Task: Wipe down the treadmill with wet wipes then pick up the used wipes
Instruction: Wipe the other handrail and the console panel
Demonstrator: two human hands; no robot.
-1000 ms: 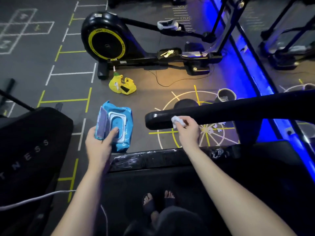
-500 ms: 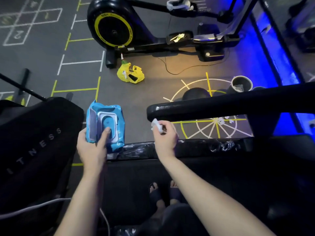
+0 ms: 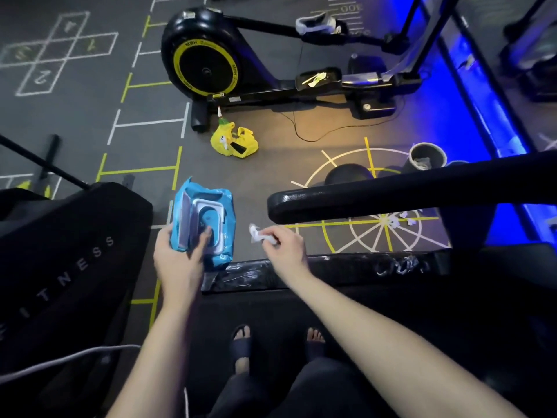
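Head view is showing a person standing on the treadmill belt [image 3: 301,312], looking down at two bare forearms and feet in dark sandals [image 3: 241,342]. The left hand [image 3: 177,260] is holding a blue pack [image 3: 211,212] of wipes over the floor, by the left end of the treadmill's glossy side rail [image 3: 346,271]. Its grip is wrapping the pack's lower end, with the fingers going behind and the thumb lying across the front beside the opening. The pack's lid is standing open, hinged up on the left.

The right hand [image 3: 286,248] is hovering just right of the pack, apart from it. Its grip is narrowing to a pinch: thumb and fingertips are squeezing a small crumpled white wipe [image 3: 258,235], which is poking out to the left of the fingers. The wipe is sitting below the rounded end of the black handrail [image 3: 391,191] and is not touching it.

On the floor beyond, white crumpled scraps [image 3: 394,220] are lying on a yellow wheel marking under the handrail. A grey bin [image 3: 426,156] is standing near that marking, and a yellow bag [image 3: 233,141] is lying beside a black bike [image 3: 205,55].
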